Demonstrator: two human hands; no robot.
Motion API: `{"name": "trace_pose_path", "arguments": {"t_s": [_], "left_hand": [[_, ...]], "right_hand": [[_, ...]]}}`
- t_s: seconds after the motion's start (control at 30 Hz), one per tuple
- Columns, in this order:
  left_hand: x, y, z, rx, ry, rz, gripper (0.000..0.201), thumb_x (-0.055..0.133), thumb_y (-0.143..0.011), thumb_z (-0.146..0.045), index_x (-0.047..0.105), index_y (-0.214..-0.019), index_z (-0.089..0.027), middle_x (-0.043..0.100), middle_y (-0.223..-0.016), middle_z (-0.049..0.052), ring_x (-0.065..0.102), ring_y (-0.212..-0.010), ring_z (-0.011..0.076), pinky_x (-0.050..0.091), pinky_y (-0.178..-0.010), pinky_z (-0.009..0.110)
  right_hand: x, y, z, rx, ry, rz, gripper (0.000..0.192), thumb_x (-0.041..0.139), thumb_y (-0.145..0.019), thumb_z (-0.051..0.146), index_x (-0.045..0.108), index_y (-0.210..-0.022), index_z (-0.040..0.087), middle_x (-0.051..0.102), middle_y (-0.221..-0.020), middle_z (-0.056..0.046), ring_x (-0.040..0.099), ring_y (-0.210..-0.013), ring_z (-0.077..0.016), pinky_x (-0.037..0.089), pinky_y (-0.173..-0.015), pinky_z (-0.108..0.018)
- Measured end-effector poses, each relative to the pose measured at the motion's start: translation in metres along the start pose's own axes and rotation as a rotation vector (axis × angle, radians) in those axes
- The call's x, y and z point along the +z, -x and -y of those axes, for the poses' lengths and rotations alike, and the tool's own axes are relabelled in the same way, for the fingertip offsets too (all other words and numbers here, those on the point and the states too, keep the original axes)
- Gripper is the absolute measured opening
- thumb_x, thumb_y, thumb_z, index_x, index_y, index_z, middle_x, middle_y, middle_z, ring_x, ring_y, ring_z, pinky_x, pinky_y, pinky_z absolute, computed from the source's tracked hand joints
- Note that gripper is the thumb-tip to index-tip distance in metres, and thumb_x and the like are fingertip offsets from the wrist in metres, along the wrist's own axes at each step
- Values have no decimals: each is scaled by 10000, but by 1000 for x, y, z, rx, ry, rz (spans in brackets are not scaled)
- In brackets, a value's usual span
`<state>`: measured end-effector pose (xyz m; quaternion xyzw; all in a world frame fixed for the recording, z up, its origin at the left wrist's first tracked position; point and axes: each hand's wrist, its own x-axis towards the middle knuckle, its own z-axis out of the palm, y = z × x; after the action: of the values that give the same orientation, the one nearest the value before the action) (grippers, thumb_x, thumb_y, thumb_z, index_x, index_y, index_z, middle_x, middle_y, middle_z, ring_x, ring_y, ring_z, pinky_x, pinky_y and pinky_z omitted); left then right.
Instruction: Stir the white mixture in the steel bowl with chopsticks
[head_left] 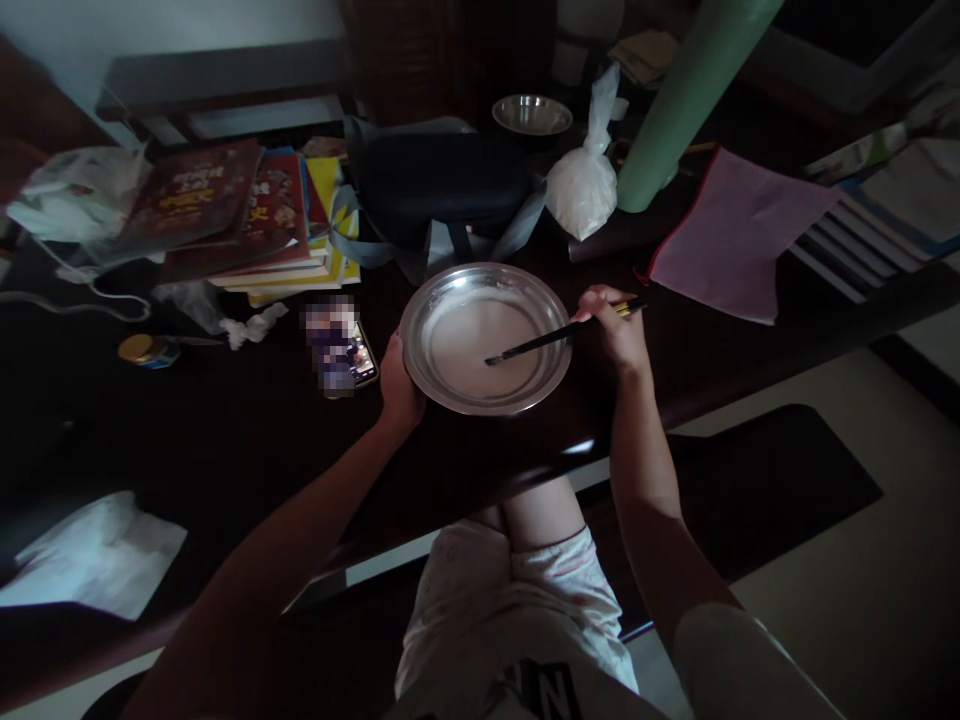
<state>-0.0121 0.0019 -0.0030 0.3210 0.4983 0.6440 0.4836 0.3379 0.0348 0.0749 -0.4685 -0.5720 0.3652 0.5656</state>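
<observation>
A shallow steel plate (450, 392) holding a thin white liquid sits on the dark table (247, 440) near its front edge. My left hand (399, 388) grips the plate's left rim. My right hand (615, 328) holds dark chopsticks (555, 338) by their upper end, at the plate's right rim. The chopstick tips rest in the white liquid near the plate's middle.
A phone (354, 352) lies left of the plate. Behind are a stack of books (247, 215), a dark bag (442, 190), a tied plastic bag of white powder (585, 185), a steel bowl (531, 114), a green roll (690, 95) and a pink cloth (739, 235).
</observation>
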Motion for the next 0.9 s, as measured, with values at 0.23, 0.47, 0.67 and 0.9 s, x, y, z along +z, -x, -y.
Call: {"name": "trace_pose_path", "arguments": {"t_s": [0.23, 0.47, 0.67, 0.9], "left_hand": [[7, 6, -3, 14, 3, -25, 523, 805, -1141, -804, 935, -1255, -310, 971, -1392, 92, 853, -1518, 370, 666, -1387, 500], [5, 4, -3, -7, -4, -41, 511, 804, -1141, -781, 934, -1234, -296, 970, -1423, 85, 846, -1516, 350, 632, -1419, 485], [6, 4, -2, 1, 19, -37, 536, 812, -1137, -795, 942, -1265, -291, 972, -1449, 83, 845, -1544, 354, 638, -1420, 483], [2, 1, 2, 30, 14, -48, 466, 846, -1115, -732, 962, -1196, -288, 993, -1387, 58, 880, -1426, 336, 687, -1374, 477]], "right_hand": [[1, 0, 4, 13, -8, -15, 839, 948, -771, 1120, 735, -639, 319, 724, -672, 13, 709, -698, -210, 634, -778, -418], [2, 0, 1, 20, 24, 52, 829, 952, -763, 1120, 762, -672, 319, 749, -699, 8, 742, -745, -221, 643, -783, -410], [-1, -1, -1, 13, -10, 33, 833, 970, -760, 1100, 737, -631, 311, 713, -653, 13, 722, -690, -209, 638, -764, -399], [-2, -1, -1, 0, -10, 4, 821, 958, -801, 1092, 749, -644, 314, 740, -675, 17, 739, -704, -210, 644, -792, -413]]}}
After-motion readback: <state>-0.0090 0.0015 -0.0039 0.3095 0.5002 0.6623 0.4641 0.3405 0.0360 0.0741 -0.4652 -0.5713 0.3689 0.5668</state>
